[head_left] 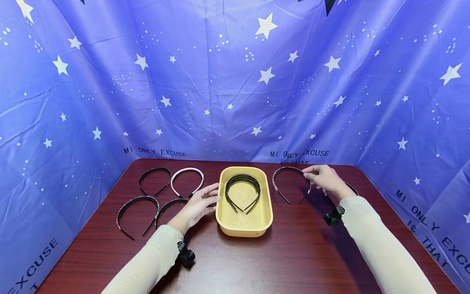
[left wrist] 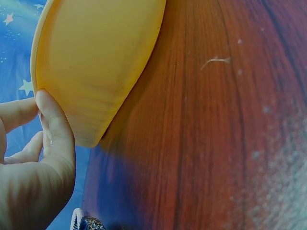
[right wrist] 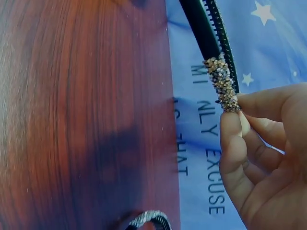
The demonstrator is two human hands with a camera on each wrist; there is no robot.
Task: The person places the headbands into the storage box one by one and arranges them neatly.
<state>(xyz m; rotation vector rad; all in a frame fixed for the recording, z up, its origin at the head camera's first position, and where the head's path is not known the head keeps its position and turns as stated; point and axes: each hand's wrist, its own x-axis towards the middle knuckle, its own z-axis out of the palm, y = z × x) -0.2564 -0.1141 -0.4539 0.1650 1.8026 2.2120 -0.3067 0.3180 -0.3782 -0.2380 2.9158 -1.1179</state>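
Observation:
My right hand (head_left: pixel 324 178) pinches a dark headband (head_left: pixel 287 169) by its right side, between thumb and fingertips. Glittery beads cover part of this headband, and teeth line its inner edge in the right wrist view. To the left, the fingertips of my left hand (head_left: pixel 200 204) touch the left side of a yellow tub (head_left: pixel 243 233) near its rim. Its fingers are loosely extended, and none shows inside the tub. Black toothed headbands (head_left: pixel 243 178) lie nested together in the tub, their tips toward me; how many cannot be told.
Left of the tub lie a black headband (head_left: pixel 154 170), a pink-white headband (head_left: pixel 188 170), a patterned headband (head_left: pixel 138 199) and another dark one (head_left: pixel 172 202) partly behind my left hand. Another headband (head_left: pixel 351 188) lies beneath my right wrist. A starry curtain (head_left: pixel 235 102) borders the brown table (head_left: pixel 235 261).

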